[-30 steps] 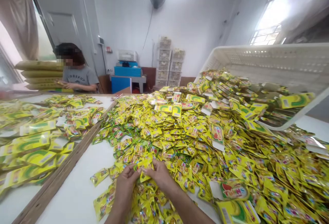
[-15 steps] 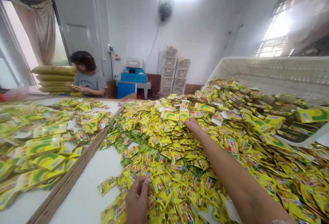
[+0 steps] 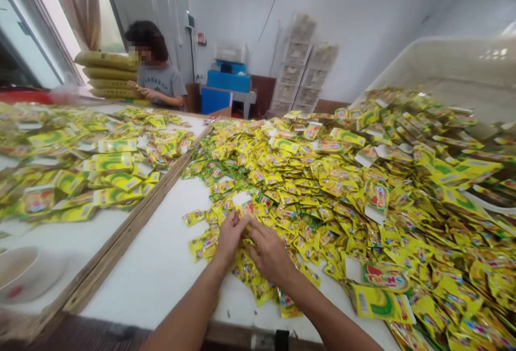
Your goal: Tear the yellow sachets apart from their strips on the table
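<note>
Both my hands meet low over the middle of the table around a small printed carton (image 3: 244,203) with a white flap standing up at its far end. My left hand (image 3: 229,235) grips its left side with bent fingers. On the other side, my right hand (image 3: 271,248) has its fingers closed at the carton's near right; they partly hide it. Beneath and around the hands lie many yellow sachets (image 3: 258,286), with some green ones farther back. Several flattened-looking yellow cartons (image 3: 381,303) rest on the sachets at the right.
A large white crate (image 3: 407,63) lies tipped at the right, spilling cartons. A wooden strip (image 3: 135,227) divides the white table, with more cartons (image 3: 116,163) beyond it. At the left edge stands a bowl (image 3: 18,273). Across the table a person (image 3: 161,82) handles something small.
My right hand has come back from the far pile toward me and joined my left hand, with a carton now between them. The view has tipped downward.
</note>
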### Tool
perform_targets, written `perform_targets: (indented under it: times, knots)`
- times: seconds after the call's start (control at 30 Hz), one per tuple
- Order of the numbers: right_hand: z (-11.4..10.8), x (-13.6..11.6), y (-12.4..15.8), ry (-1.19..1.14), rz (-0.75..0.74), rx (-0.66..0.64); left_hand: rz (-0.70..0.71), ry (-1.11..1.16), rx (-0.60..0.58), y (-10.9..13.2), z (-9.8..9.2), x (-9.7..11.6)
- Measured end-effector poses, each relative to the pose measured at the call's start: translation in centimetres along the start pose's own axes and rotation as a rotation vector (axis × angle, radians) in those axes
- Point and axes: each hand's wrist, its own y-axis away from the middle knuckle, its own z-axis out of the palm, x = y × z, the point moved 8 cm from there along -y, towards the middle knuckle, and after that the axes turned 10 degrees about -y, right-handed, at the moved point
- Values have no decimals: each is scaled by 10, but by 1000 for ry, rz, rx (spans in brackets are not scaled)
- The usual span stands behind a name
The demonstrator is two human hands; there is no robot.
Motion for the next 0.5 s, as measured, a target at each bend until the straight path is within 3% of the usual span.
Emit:
perform_targets:
  times: [0.07, 0.17, 0.27, 0.33, 0.37, 0.5]
  knots:
    - [7, -2, 11, -167, 79, -31, 1, -21, -16, 0, -1, -1]
    - [-9, 13, 14, -391, 300, -25, 4, -69, -69, 4, 0, 3]
    - [-54, 33, 6, -503, 459, 194, 16, -154, -181, 11, 9, 7]
    - [-84, 44, -3, -483, 457, 362, 28, -174, -261, 15, 15, 9]
    - [-91, 49, -8, -462, 445, 379, 27, -167, -283, 17, 16, 8]
    - [-82, 66, -24, -351, 464, 163, -29, -133, -263, 17, 11, 0]
